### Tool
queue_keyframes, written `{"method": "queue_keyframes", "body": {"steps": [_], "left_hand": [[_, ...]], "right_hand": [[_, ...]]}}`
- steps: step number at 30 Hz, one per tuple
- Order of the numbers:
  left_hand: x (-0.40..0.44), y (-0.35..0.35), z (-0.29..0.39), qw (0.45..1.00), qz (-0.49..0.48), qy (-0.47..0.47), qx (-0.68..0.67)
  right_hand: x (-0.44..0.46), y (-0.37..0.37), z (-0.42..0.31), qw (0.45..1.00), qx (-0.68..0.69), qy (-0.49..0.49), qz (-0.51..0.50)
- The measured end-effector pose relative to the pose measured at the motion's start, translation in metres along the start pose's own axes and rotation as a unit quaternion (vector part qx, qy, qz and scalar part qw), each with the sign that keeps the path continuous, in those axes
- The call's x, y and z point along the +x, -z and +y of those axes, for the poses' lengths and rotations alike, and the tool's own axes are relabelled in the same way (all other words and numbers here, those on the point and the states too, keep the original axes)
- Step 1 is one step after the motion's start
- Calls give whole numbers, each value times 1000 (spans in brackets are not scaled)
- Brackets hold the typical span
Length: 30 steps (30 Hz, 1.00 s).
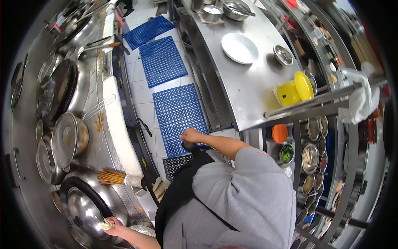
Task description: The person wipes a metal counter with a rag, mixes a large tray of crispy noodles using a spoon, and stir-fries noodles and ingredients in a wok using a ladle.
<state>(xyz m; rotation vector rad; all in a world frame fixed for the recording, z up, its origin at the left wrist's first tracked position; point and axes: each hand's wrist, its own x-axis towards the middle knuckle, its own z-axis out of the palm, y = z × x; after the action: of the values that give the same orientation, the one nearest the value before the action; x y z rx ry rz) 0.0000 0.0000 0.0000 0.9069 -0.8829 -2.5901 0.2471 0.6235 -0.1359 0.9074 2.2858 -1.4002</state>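
Note:
My left hand [115,226], at the bottom left, is closed on a pale folded cloth [107,225] at the edge of a shiny domed metal lid [85,209]. The lid sits inside a dark-rimmed wok on the stove. My right hand [190,135] is a loose fist, held out over the blue floor mat [178,112], with nothing visible in it. Just beneath it shows a dark shape, perhaps a shoe. A bamboo brush [114,176] with a wrapped handle lies on the stove's edge between my hands.
Along the stove [93,137] stand lidded pots [68,139] and a dark wok [60,91]. The steel table [240,95] across the aisle bears a white bowl [239,48], metal bowls and a yellow container [290,92]. Shelves with food containers are on the right.

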Motion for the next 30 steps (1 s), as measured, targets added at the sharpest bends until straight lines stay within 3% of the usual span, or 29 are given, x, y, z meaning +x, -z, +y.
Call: {"method": "queue_keyframes", "body": {"steps": [2, 3, 5, 11, 12, 15, 16, 20, 23, 25, 27, 29, 30], "left_hand": [[10, -26, -4, 1000, -16, -15, -3], [-38, 16, 1, 999, 21, -5, 27], [-38, -4, -5, 999, 21, -22, 30], [-55, -3, -13, 999, -8, -41, 17], [-41, 21, -12, 995, -99, -3, 3], [-109, -4, -54, 989, -103, -9, 106], [-136, -17, -73, 985, -98, -19, 138], [-224, -65, -107, 974, -129, -2, 188], [-228, -52, -108, 964, -132, -55, 226], [-225, -39, -93, 958, -142, -39, 245], [-227, -26, -74, 957, -121, 35, 261], [-232, -21, -57, 914, -219, 57, 336], [-230, -10, -56, 868, -241, 22, 434]], "right_hand": [[32, -7, 10, 1000, 20, 10, 13], [-43, -7, 49, 999, -14, -13, 35], [-53, 11, 24, 991, -63, 24, 119], [-61, 32, 39, 984, -90, 69, 139], [-67, 37, 38, 984, -95, 61, 137], [-67, 41, 51, 982, -152, 4, 112], [-67, 41, 53, 982, -151, 28, 110], [-74, 36, 45, 992, -113, -54, 32], [-72, 22, 69, 993, -109, -33, 11], [-73, 14, 72, 996, -69, -57, -10], [-82, 7, 75, 998, -14, -53, -8], [-87, 2, 82, 998, -5, -59, -19], [-88, 0, 89, 997, -26, -67, -31]]}}
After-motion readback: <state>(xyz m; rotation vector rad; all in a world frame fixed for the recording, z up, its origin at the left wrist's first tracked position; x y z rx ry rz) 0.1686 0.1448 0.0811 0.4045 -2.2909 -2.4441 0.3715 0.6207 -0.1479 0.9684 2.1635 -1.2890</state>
